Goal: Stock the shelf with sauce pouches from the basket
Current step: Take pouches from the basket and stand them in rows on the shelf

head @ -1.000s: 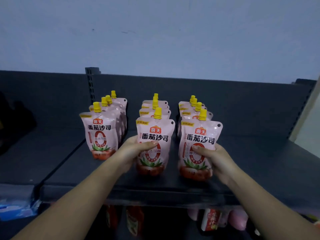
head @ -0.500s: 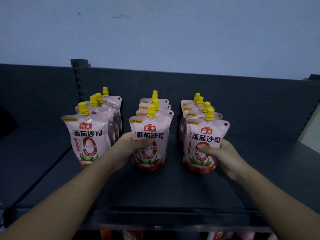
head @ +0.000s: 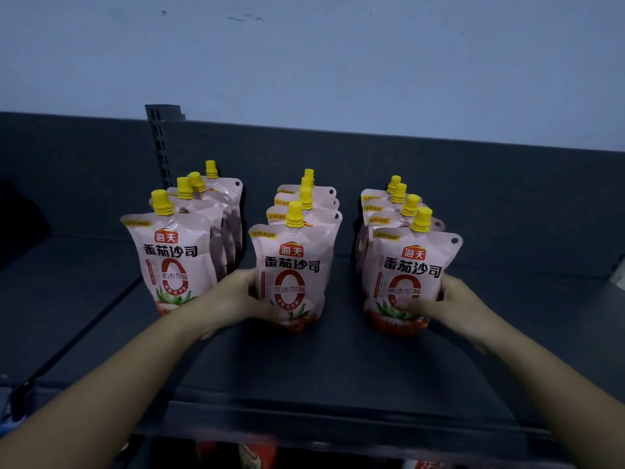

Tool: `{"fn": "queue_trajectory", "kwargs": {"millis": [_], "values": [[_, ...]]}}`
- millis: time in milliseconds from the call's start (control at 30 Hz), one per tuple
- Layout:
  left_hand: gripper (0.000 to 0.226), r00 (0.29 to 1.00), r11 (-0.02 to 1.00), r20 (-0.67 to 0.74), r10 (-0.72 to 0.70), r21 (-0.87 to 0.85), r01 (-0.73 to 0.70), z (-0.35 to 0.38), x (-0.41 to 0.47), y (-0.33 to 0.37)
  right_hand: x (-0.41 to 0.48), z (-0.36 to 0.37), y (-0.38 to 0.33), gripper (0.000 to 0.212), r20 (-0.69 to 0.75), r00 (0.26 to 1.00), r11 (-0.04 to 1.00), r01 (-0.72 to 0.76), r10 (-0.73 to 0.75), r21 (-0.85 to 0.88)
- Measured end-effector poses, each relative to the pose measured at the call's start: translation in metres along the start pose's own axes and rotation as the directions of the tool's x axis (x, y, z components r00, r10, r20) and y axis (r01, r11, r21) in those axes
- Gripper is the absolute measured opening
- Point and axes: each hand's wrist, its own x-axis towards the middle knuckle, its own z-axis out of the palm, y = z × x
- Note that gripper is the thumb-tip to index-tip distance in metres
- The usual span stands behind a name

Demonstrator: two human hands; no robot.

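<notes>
Both front pouches now stand deeper on the shelf (head: 321, 367) than half a second ago, closed up against the rows behind them. The left thumb, earlier across the middle label, now sits at that pouch's left edge.

Current state:
- Left hand (head: 233, 299) grips the middle front pouch (head: 292, 269) by its lower left side. Its fingers are wrapped behind and hidden.
- Right hand (head: 453, 302) grips the right front pouch (head: 411, 269) by its lower right side, with a blurred thumb across the lower front.
- Both pouches stand upright, bases on the shelf, in the centre of the frame.
- Left row (head: 172, 262) stands untouched at centre left.

Count: three rows, four yellow caps showing in each, so twelve pouches are placed.

Progress, as a judgement: these two placements look nearly finished, with release as the remaining step. The basket is out of frame, so the stock left cannot be told. Bare shelf remains in front of the rows and to either side. Some packs on the lower shelf (head: 253, 455) are only partly visible.
</notes>
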Motion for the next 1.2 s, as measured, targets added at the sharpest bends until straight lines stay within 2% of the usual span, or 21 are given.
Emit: {"fn": "queue_trajectory", "kwargs": {"millis": [100, 200, 400, 567, 667, 800, 1000, 1200], "values": [[0.059, 0.996, 0.997, -0.075, 0.055, 0.067, -0.05, 0.005, 0.002, -0.003, 0.001, 0.0, 0.002, 0.032, -0.015, 1.0, 1.0, 0.008, -0.008, -0.014], [0.06, 0.986, 0.988, -0.123, 0.115, 0.114, -0.101, 0.013, 0.004, -0.004, 0.002, 0.001, 0.001, 0.031, -0.035, 0.999, 0.997, 0.027, -0.029, -0.067], [0.05, 0.98, 0.993, -0.174, 0.094, 0.084, -0.08, 0.01, 0.006, -0.014, 0.001, -0.004, 0.0, 0.029, -0.053, 0.998, 0.991, 0.012, -0.019, -0.132], [0.051, 0.975, 0.985, -0.197, 0.1, 0.16, -0.069, 0.009, 0.006, -0.016, -0.002, 0.0, 0.0, 0.031, -0.109, 0.993, 0.986, 0.017, -0.036, -0.163], [0.049, 0.975, 0.989, -0.205, 0.085, 0.14, -0.056, 0.011, 0.004, -0.016, -0.004, 0.003, 0.0, 0.033, -0.145, 0.988, 0.983, 0.029, -0.056, -0.182], [0.046, 0.978, 0.993, -0.189, 0.084, 0.098, -0.067, 0.013, 0.001, -0.017, -0.004, 0.003, -0.001, 0.032, -0.11, 0.993, 0.986, 0.031, -0.049, -0.162], [0.044, 0.981, 0.996, -0.175, 0.083, 0.045, -0.076, 0.013, 0.002, -0.017, -0.002, 0.004, 0.002, 0.03, -0.13, 0.991, 0.996, 0.012, -0.023, -0.085], [0.043, 0.98, 0.997, -0.187, 0.072, -0.02, -0.077, 0.015, 0.001, -0.022, -0.002, 0.006, 0.007, 0.032, -0.111, 0.993, 0.996, 0.017, -0.028, -0.09]]}}
